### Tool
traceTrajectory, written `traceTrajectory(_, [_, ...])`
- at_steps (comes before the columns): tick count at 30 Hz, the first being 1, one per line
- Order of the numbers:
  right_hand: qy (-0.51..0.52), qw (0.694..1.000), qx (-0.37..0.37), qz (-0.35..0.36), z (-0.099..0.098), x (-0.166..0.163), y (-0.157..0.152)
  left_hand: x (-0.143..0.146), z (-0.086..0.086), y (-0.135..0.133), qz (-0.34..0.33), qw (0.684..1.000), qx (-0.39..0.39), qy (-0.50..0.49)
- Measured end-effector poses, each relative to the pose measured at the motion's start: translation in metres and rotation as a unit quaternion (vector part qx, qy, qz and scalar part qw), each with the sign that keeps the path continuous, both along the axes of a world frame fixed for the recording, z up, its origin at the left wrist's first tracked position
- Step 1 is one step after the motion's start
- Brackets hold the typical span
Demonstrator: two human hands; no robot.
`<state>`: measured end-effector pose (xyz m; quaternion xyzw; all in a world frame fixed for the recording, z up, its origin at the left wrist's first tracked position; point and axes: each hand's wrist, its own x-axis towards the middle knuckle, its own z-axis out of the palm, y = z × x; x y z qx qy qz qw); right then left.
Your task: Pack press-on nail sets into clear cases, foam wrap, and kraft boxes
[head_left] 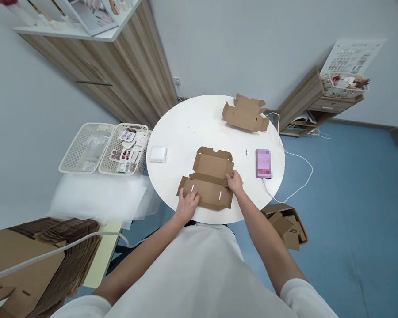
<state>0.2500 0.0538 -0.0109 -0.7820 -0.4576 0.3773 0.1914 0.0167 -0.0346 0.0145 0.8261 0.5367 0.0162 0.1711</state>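
Two hands press a flat brown cardboard box blank point(208, 179) lying between them: left hand point(186, 206) spread flat on its corner, right hand point(234, 181) pinching its side flap.

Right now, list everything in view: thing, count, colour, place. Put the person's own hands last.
flat cardboard box: 1, brown, near edge of the table, under both hands
part-folded cardboard box: 1, brown, far side of the table
round table: 1, white, centre
phone: 1, pink screen, on the table at the right, white cable plugged in
small white pad: 1, white, table's left edge
mesh baskets: 2, cream, left of the table
cardboard stack: 1, brown, lower left
carton of folded boxes: 1, brown, on the floor to the right
wooden cabinet: 1, brown, behind the table
left hand: 1, flat on the box's left end
right hand: 1, pinching the box's right flap
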Motion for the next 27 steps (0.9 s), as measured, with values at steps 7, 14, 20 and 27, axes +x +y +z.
traceTrajectory(7, [-0.015, 0.998, 0.021, 0.063, 0.016, -0.004, -0.016, 0.016, 0.011, 0.028, 0.000, 0.997, 0.032, 0.066])
traceTrajectory(14, [-0.035, 0.995, -0.026, 0.088, 0.023, -0.016, -0.024, 0.013, 0.003, 0.043, -0.054, 0.992, 0.032, 0.107])
traceTrajectory(20, [-0.184, 0.975, 0.086, 0.091, 0.030, -0.041, -0.042, 0.009, 0.000, 0.050, -0.066, 0.994, 0.011, 0.088])
traceTrajectory(27, [-0.242, 0.909, 0.093, 0.328, 0.016, -0.075, -0.072, 0.004, 0.000, 0.053, -0.086, 0.995, 0.011, 0.055])
